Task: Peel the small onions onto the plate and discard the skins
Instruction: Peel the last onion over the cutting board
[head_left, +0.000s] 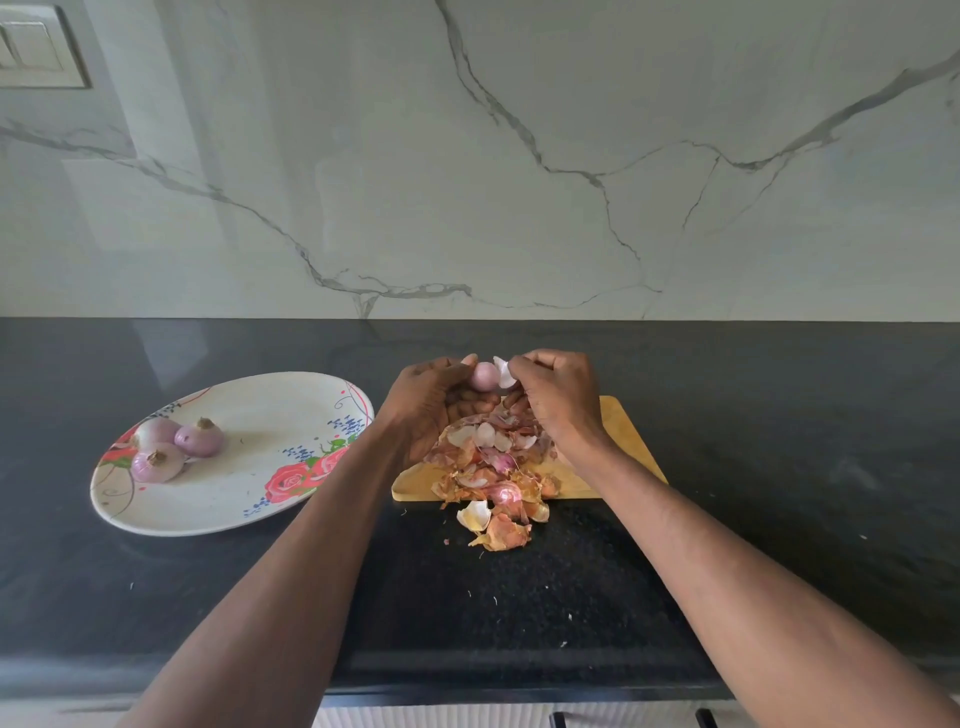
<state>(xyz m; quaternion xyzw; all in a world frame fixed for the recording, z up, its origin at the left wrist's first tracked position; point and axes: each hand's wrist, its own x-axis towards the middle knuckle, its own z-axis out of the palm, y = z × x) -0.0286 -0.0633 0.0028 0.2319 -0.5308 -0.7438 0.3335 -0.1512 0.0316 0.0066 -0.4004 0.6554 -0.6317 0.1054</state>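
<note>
Onion (484, 376) upright in left hand (434, 402) grip; right hand (556, 402) pinching skin (505, 372); black bench (779, 415), marble wall (519, 156).

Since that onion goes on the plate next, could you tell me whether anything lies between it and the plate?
Nothing visible does. The onion is held in the left hand above the cutting board; the plate lies to its left with only bare counter between.
</note>
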